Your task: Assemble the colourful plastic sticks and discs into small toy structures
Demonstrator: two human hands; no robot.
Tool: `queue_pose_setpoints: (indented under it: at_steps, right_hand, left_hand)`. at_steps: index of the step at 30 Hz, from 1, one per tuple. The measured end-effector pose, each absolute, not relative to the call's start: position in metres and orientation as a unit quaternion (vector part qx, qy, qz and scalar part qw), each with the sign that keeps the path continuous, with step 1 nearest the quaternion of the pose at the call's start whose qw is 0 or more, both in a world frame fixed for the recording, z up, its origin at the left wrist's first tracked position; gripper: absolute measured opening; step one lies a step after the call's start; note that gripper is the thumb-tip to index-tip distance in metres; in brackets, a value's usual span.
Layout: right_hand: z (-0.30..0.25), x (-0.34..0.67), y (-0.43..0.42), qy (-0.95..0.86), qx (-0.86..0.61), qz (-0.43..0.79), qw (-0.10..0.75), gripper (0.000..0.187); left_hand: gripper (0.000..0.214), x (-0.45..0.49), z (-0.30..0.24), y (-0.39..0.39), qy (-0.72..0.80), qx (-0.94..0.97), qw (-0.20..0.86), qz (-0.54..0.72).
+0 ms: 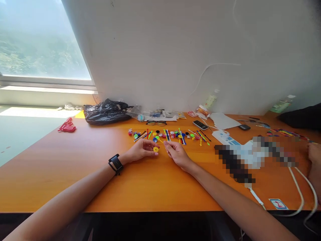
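Observation:
My left hand (144,150), with a black watch (115,164) on its wrist, pinches a small yellow plastic disc (155,149) between thumb and fingers. Close by on the right, my right hand (177,154) is closed in a pinch. A short yellow plastic stick (161,140) shows at its fingertips; its far end points toward the parts behind. The disc and the stick are apart. Just beyond both hands lie scattered colourful plastic sticks with arrow-like ends (168,134) and small round discs (182,135) in blue, green, red, white and black.
Behind the parts lie eyeglasses (155,123), a black plastic bag (106,112) and a black phone-like device (200,125). At right are a white power strip (225,138), cables (298,187) and part of another person's arm (314,167). A red plastic object (67,126) lies at left.

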State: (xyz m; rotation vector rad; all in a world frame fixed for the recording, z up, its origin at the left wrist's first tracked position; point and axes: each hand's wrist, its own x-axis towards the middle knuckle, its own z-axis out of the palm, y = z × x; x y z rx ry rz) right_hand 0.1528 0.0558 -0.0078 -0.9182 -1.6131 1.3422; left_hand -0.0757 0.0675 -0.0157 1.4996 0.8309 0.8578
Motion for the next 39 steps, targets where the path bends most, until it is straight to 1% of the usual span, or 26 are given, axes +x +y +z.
queue_pose_setpoints:
  at_steps: [3,7,10,14,19,21,27,29,33,36,39]
  right_hand:
    - [-0.003,0.154,0.054,-0.663,-0.364,0.520,0.396,0.049]
    - [-0.004,0.154,0.053,-0.662,-0.351,0.546,0.375,0.041]
    - [-0.006,0.154,0.054,-0.656,-0.354,0.555,0.367,0.044]
    - [-0.008,0.155,0.057,-0.672,-0.366,0.533,0.361,0.048]
    - [-0.008,0.155,0.059,-0.649,-0.357,0.578,0.342,0.033]
    - [-0.008,0.154,0.059,-0.646,-0.354,0.584,0.340,0.031]
    - [-0.007,0.155,0.057,-0.728,-0.341,0.492,0.335,0.044]
    - [-0.006,0.155,0.056,-0.738,-0.340,0.477,0.335,0.042]
    - [-0.004,0.154,0.053,-0.743,-0.325,0.475,0.341,0.030]
    - [-0.004,0.153,0.052,-0.755,-0.318,0.450,0.354,0.031]
    - [-0.005,0.155,0.052,-0.748,-0.343,0.435,0.365,0.031]
  left_hand:
    - [0.047,-0.076,-0.010,0.065,0.354,0.644,0.582,0.347]
    - [0.047,-0.076,-0.002,0.062,0.348,0.642,0.590,0.344]
    - [0.048,-0.075,-0.001,0.061,0.347,0.643,0.591,0.342]
    - [0.050,-0.075,-0.001,0.061,0.356,0.650,0.579,0.339]
    - [0.045,-0.075,0.001,0.062,0.347,0.678,0.557,0.331]
    - [0.043,-0.075,0.003,0.062,0.349,0.682,0.555,0.325]
    - [0.039,-0.073,0.006,0.059,0.350,0.674,0.561,0.329]
    - [0.038,-0.074,0.007,0.058,0.338,0.674,0.569,0.328]
    - [0.044,-0.075,0.006,0.059,0.326,0.671,0.583,0.322]
    - [0.051,-0.075,0.002,0.061,0.319,0.665,0.591,0.327]
    - [0.055,-0.075,-0.001,0.063,0.336,0.666,0.579,0.329]
